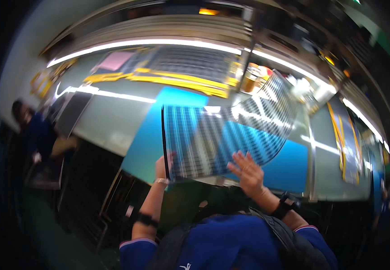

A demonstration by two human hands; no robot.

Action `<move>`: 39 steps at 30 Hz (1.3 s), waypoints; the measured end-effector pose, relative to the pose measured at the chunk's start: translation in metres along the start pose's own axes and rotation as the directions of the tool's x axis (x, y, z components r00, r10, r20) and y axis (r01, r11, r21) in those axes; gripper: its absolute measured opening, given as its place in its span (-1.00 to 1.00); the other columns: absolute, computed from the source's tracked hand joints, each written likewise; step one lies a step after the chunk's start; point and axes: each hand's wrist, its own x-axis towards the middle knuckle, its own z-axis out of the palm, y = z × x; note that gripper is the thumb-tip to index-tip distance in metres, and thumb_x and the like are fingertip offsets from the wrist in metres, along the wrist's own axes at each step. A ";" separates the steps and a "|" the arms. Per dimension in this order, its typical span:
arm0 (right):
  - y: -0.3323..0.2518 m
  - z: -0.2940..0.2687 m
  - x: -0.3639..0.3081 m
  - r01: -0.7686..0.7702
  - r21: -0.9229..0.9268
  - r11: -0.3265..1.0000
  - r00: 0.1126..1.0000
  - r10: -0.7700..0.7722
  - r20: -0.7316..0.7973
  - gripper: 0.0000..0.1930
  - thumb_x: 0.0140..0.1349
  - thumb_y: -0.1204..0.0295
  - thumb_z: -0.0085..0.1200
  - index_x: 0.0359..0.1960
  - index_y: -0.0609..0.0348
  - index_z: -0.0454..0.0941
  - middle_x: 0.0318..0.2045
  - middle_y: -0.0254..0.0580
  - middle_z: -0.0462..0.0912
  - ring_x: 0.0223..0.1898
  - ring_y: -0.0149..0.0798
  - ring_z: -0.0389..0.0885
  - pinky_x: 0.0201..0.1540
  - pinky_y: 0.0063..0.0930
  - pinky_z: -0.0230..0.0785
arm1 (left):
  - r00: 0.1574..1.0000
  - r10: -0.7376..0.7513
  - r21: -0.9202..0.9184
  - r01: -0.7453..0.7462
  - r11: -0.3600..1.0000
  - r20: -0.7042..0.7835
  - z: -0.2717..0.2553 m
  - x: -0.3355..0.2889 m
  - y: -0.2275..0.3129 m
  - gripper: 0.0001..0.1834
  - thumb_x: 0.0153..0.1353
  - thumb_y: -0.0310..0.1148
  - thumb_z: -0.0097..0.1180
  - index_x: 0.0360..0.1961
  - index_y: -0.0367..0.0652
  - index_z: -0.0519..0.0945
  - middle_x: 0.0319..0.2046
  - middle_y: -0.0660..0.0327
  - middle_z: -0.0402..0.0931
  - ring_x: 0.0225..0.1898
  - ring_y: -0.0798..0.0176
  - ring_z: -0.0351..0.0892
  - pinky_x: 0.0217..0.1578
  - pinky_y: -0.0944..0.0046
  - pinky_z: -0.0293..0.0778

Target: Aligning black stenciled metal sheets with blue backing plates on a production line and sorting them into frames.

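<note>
A large see-through film sheet (204, 148) with rows of small dark marks is raised over the table, its far right part curving upward. My left hand (162, 165) is closed on the sheet's dark left edge near its lower corner, and some fingers show through the film. At the near edge, to the right, my right hand (247, 175) has its fingers stretched and spread against or just above the film; touching cannot be told. Below the film lies a bright blue board (145, 139), and more blue surface (285, 168) reaches out to the right.
Yellow-edged patterned panels (181, 67) lie along the back, a pink sheet (115, 60) on them. An amber jar (250, 80) and white items stand back right. More yellow-edged panels (345, 139) lie right. Another person (37, 130) is at far left. Bright light strips run above.
</note>
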 end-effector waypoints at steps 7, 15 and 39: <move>-0.028 -0.008 -0.152 -0.344 0.028 0.938 0.888 0.316 0.334 -0.63 0.14 0.43 0.05 0.03 0.04 0.48 0.23 0.04 0.23 0.31 0.01 0.10 0.34 -0.02 -0.19 | 0.814 -0.385 -0.146 0.486 0.862 0.434 0.065 -0.085 -0.021 -0.63 0.27 -0.19 -0.04 -0.06 -0.28 0.44 -0.17 0.07 0.53 -0.18 0.09 0.58 -0.25 0.10 0.59; 0.011 -0.089 -0.286 -0.521 0.714 -0.468 -0.518 0.838 0.171 -0.47 0.17 0.05 0.09 0.03 0.16 0.32 0.05 0.02 0.29 0.06 -0.11 0.30 0.08 -0.15 0.23 | 0.801 -0.424 0.344 0.291 0.893 0.422 0.040 -0.071 0.001 -0.70 0.23 -0.31 0.03 -0.06 -0.22 0.47 -0.25 0.17 0.57 -0.30 0.20 0.62 -0.40 0.31 0.54; 0.177 -0.129 -0.309 -0.936 0.330 0.119 0.071 0.985 -0.154 -0.73 0.18 0.40 0.15 -0.11 0.24 0.58 -0.28 -0.35 0.61 -0.25 -0.51 0.50 -0.09 -0.61 0.33 | 0.691 0.125 0.599 -0.690 0.406 0.711 0.133 0.021 -0.006 -0.36 0.05 -0.56 0.07 0.22 0.07 0.34 0.27 0.25 0.18 0.40 0.04 -0.23 0.34 -0.02 -0.31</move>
